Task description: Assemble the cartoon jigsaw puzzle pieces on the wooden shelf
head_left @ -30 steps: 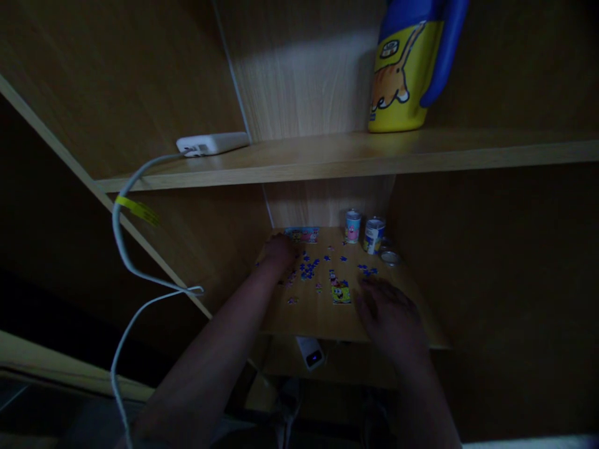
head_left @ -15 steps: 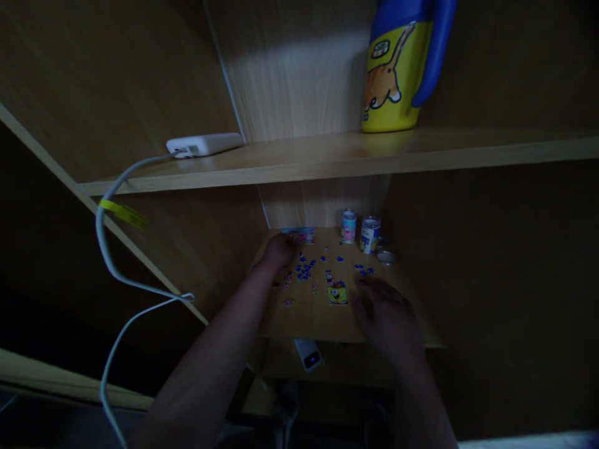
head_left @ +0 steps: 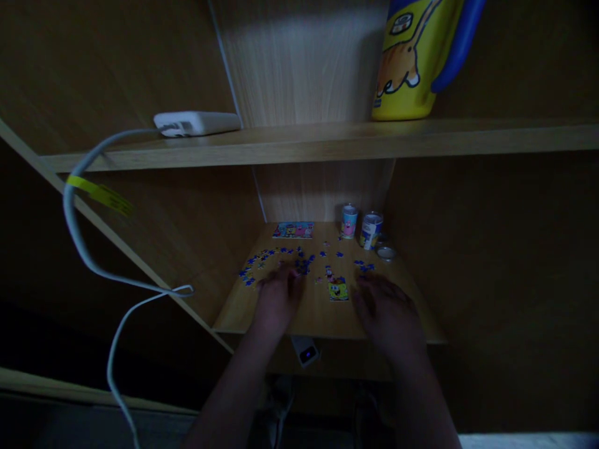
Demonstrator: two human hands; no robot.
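Cabinet [head_left: 505, 268] of brown wood-grain fills most of the frame, dimly lit; back panel [head_left: 299, 68] paler, brightest at upper centre; shelf [head_left: 299, 146] runs across the upper part, its front edge pale.

On the shelf, at left, a white box [head_left: 201, 123] with a cable [head_left: 82, 243] plugged in, looping down the left of the frame, yellow tag [head_left: 100, 194] near its top bend; at upper right a yellow jug [head_left: 407, 75] with blue handle and cat drawing, its top cut off by the frame.

Board [head_left: 322, 321] below, at centre, light wood, bears puzzle pieces [head_left: 303, 267]: an arc of them at its left, a blue cluster at centre, a few at right; joined block [head_left: 337, 289] lies between the hands; card [head_left: 293, 230] flat at the back left; two cans [head_left: 349, 221] upright at the back right, round lid [head_left: 385, 252] just beside.

Left hand [head_left: 279, 293] at the cluster's near side, fingers curled; cannot tell whether it grips a piece; right hand [head_left: 386, 305] right of the block, palm down, half spread, thumb apart from fingers, gripping nothing that shows.

Under the board, a device [head_left: 305, 352] with lit display; lower edge of the frame very dark.
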